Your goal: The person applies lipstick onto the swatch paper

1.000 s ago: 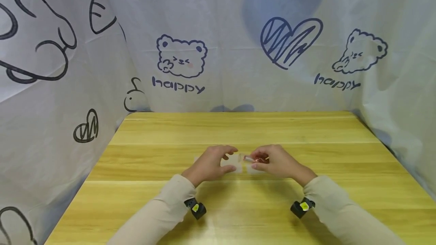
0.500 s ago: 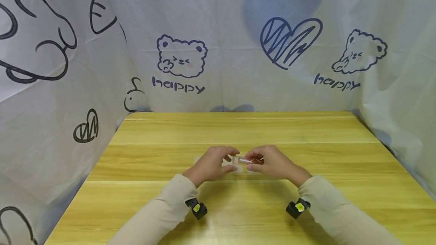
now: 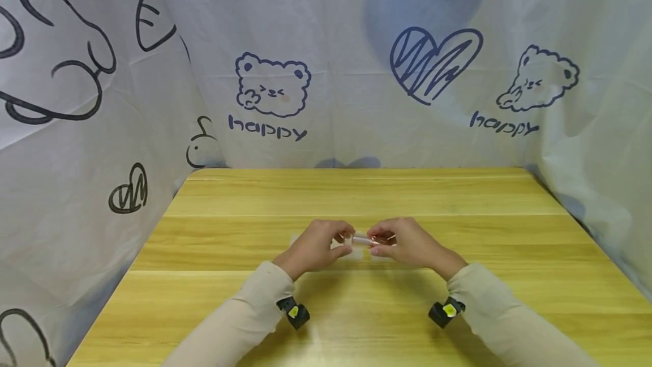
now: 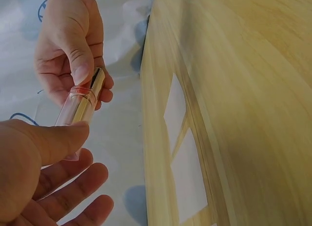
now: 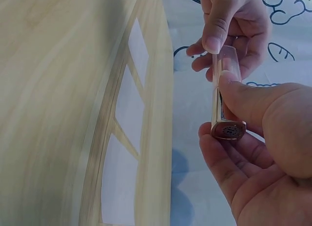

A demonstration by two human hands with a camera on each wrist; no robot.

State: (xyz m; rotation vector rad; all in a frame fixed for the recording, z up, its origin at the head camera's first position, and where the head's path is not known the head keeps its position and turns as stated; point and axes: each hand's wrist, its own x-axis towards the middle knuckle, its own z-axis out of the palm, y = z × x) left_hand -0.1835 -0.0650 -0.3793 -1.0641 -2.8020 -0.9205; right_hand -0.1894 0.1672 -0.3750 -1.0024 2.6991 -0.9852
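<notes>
A lipstick tube with a see-through cap (image 5: 228, 60) and a rose-gold base (image 5: 229, 131) is held between both hands, lying almost level in the head view. My left hand (image 3: 317, 245) pinches the clear cap end between thumb and fingers. My right hand (image 3: 410, 242) grips the gold base, thumb along the tube's side and fingers under it. In the left wrist view the cap points to the lower left, and part of the gold base (image 4: 97, 81) shows beside the right thumb. The tube is in the air over the table (image 3: 356, 310).
Pale rectangular paper pieces (image 5: 129, 99) lie in a row on the wooden table, below the hands. A white cloth (image 3: 336, 84) with drawn bears and hearts hangs behind the table and along both sides. Each wrist carries a small black camera (image 3: 294, 313).
My right hand has shifted slightly left, bringing the lipstick's clear end in between the left fingers and thumb. The left fingers have closed on that end; the left arm has barely moved.
</notes>
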